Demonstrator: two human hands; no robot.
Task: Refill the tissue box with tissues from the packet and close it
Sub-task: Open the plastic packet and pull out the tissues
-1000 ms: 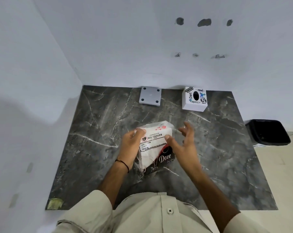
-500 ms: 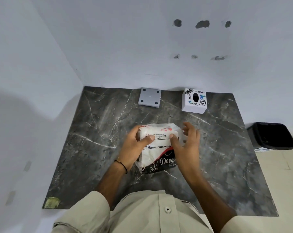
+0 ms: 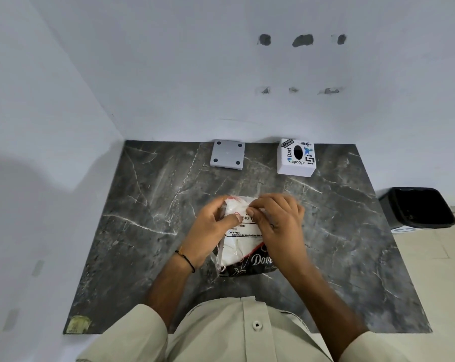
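1. A beige shirt (image 3: 236,333) with a single button fills the bottom edge; its sleeves are cut off by the frame
2. The tissue packet (image 3: 240,244), crinkly clear plastic over soft white tissues with a dark printed band at its near end, sits on the middle of the table (image 3: 132,244), a dark grey slab veined with white
3. The left hand (image 3: 210,228) grips the packet's left side, thumb pressed on the label; the right hand (image 3: 278,223) pinches the plastic at the top, hiding part of the print
4. A flat grey square plate (image 3: 227,157) with four dark dots lies at the far edge
5. The tissue box (image 3: 296,158), a white cube with stickers and an oval slot, stands beside it against the wall
6. A black bin (image 3: 417,207) sits on the floor at right
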